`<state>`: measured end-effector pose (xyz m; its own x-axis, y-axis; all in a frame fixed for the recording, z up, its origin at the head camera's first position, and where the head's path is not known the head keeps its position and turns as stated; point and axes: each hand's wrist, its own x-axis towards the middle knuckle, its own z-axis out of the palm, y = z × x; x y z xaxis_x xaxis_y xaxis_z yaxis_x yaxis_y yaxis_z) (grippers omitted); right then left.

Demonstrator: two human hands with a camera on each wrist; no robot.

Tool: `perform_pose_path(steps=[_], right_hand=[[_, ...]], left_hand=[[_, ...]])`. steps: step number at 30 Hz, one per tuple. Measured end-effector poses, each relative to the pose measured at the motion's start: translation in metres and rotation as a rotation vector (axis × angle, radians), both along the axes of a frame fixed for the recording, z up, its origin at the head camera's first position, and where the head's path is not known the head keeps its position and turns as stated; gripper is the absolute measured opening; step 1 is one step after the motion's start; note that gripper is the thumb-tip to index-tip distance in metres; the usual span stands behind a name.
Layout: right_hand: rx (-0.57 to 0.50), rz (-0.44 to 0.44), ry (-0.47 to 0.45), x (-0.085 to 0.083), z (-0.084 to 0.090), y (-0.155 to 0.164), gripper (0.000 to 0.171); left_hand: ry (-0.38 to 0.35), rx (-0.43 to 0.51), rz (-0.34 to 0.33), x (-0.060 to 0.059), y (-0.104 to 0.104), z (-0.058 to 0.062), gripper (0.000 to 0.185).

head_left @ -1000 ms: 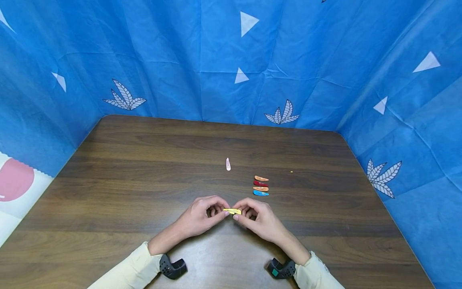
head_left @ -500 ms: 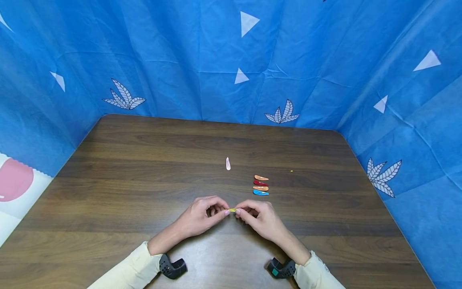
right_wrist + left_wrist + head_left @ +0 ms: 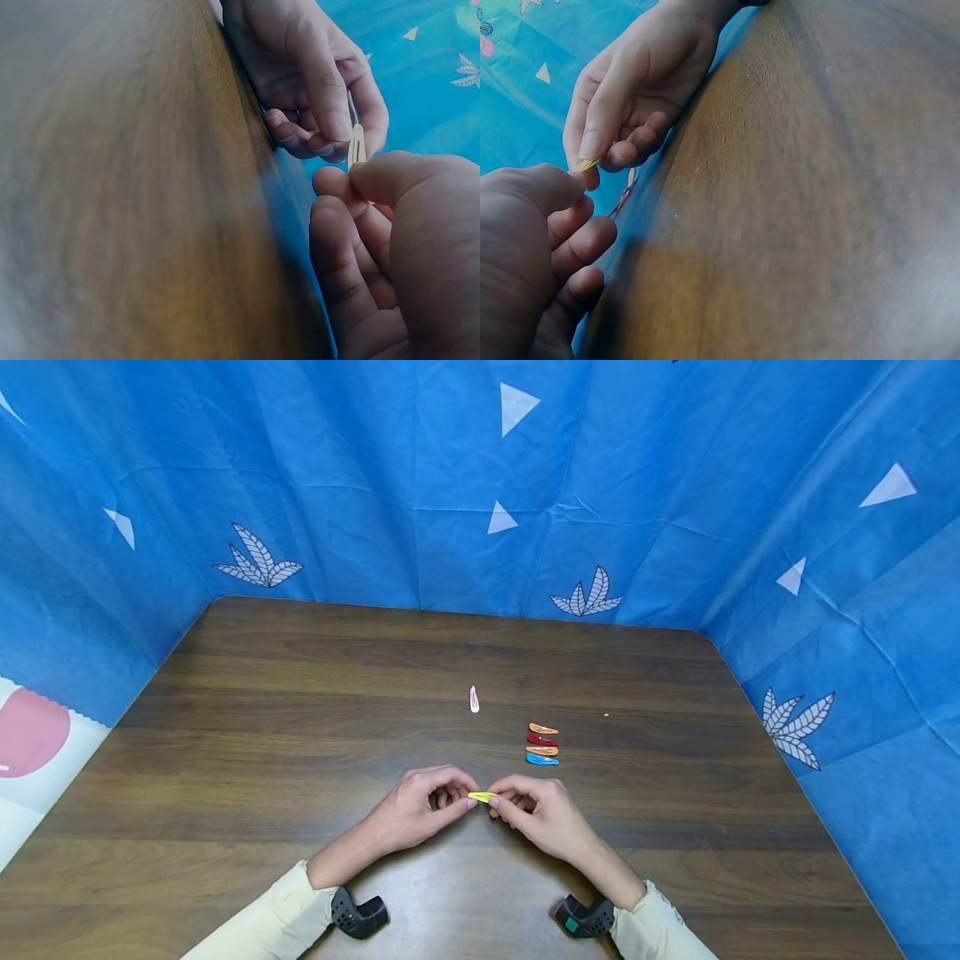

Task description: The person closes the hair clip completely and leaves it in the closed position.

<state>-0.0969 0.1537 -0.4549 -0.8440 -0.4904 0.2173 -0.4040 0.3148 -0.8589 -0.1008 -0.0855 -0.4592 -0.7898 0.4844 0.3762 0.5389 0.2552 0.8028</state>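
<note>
A yellow snap hair clip (image 3: 482,797) is held up between both hands, just above the near middle of the table. The left hand (image 3: 416,806) pinches its left end between thumb and index finger. At the other end, the thumb and index finger of the right hand (image 3: 543,810) pinch it. In the right wrist view the hair clip (image 3: 358,144) shows its slotted face, and its ends are hidden by fingertips. Only a small bit of the clip (image 3: 587,163) shows in the left wrist view. The other fingers of both hands are curled loosely.
Beyond the right hand, an orange clip (image 3: 543,729), a red clip (image 3: 542,740), another orange clip (image 3: 542,751) and a blue clip (image 3: 542,760) lie in a column. A pale pink clip (image 3: 474,700) lies farther back. A tiny yellow piece (image 3: 606,715) sits to the right.
The yellow hair clip has turned between the fingers, from face-on through nearly edge-on to face-on again. The right fingertips have shifted slightly; the left hand stays put.
</note>
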Motion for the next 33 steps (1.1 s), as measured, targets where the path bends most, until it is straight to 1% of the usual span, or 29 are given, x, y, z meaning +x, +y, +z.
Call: perform_pose_path(steps=[8,11,16,21,24,28,31,33], right_hand=[[0.019,0.011,0.029,-0.0008,-0.0004,0.0012,0.011],[0.021,0.013,0.059,-0.0015,-0.0027,0.0021,0.013],[0.015,0.023,0.139,-0.0024,-0.0066,0.0032,0.012],[0.010,0.022,0.223,-0.0035,-0.0077,0.0041,0.008],[-0.007,0.016,0.296,-0.0052,-0.0085,0.0050,0.011],[-0.032,0.015,0.373,-0.0069,-0.0091,0.0061,0.018],[-0.035,0.015,0.407,-0.0075,-0.0092,0.0067,0.021],[-0.035,0.015,0.432,-0.0079,-0.0095,0.0068,0.022]], left_hand=[[0.001,-0.003,-0.001,-0.0003,0.0000,-0.0011,0.015],[0.010,-0.008,0.002,-0.0006,0.0005,-0.0023,0.014],[0.044,-0.015,0.003,-0.0008,0.0010,-0.0049,0.012],[0.051,-0.018,0.003,-0.0013,0.0009,-0.0066,0.012],[0.046,-0.013,0.005,-0.0014,0.0012,-0.0069,0.011],[0.034,-0.012,0.005,-0.0008,0.0017,-0.0065,0.004],[0.028,-0.015,0.008,-0.0001,0.0018,-0.0064,0.005],[0.028,-0.020,0.014,0.0002,0.0020,-0.0067,0.002]])
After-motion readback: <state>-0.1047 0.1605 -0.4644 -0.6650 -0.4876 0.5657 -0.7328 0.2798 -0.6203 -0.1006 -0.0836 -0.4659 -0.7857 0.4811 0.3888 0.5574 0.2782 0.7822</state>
